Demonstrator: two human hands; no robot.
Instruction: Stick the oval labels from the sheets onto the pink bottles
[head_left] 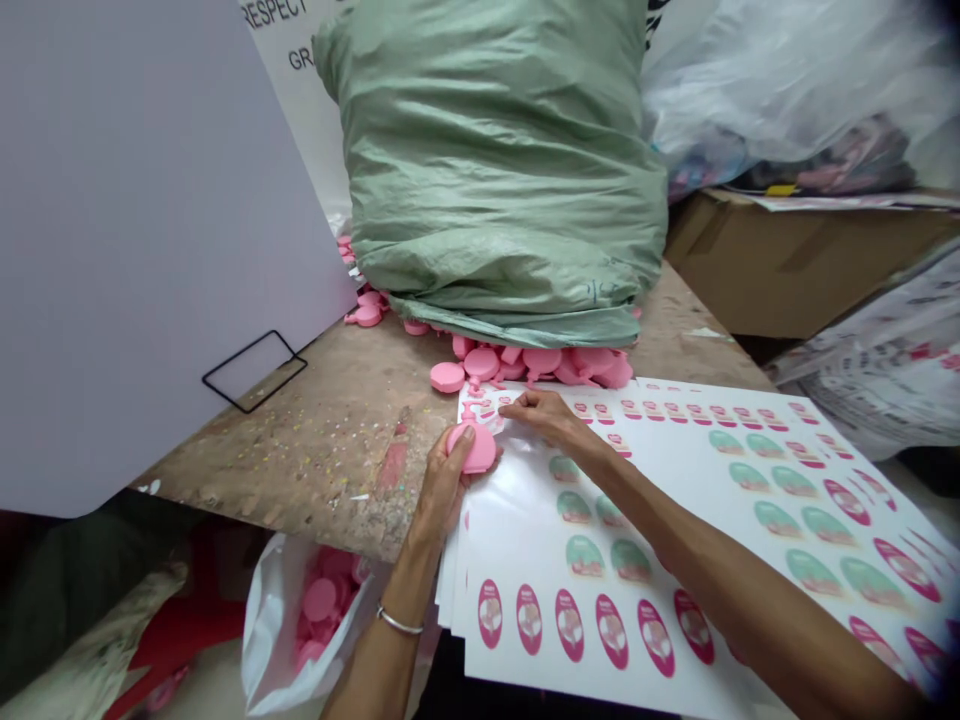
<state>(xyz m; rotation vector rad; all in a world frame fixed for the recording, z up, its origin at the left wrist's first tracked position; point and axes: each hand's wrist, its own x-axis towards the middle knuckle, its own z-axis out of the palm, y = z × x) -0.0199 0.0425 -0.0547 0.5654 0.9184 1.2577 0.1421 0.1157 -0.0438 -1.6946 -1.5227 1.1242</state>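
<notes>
My left hand [444, 478] is closed around a round pink plastic cap [474, 449], held just above the near left corner of a stack of white sticker sheets [525, 520]. My right hand [541, 413] rests on the top sheet beside the cap, its fingertips pinched at a small sticker near the sheet's upper left edge. The sheets carry rows of pink oval stickers [571, 625] and green oval stickers [584, 555]. A silver bangle [399, 621] sits on my left wrist.
A pile of loose pink caps [540, 363] lies against a big green sack [495, 170] on the worn wooden table [330, 420]. A tilted white board [135, 230] stands left. A white bag of pink caps [315, 610] hangs below. A cardboard box [795, 260] sits right.
</notes>
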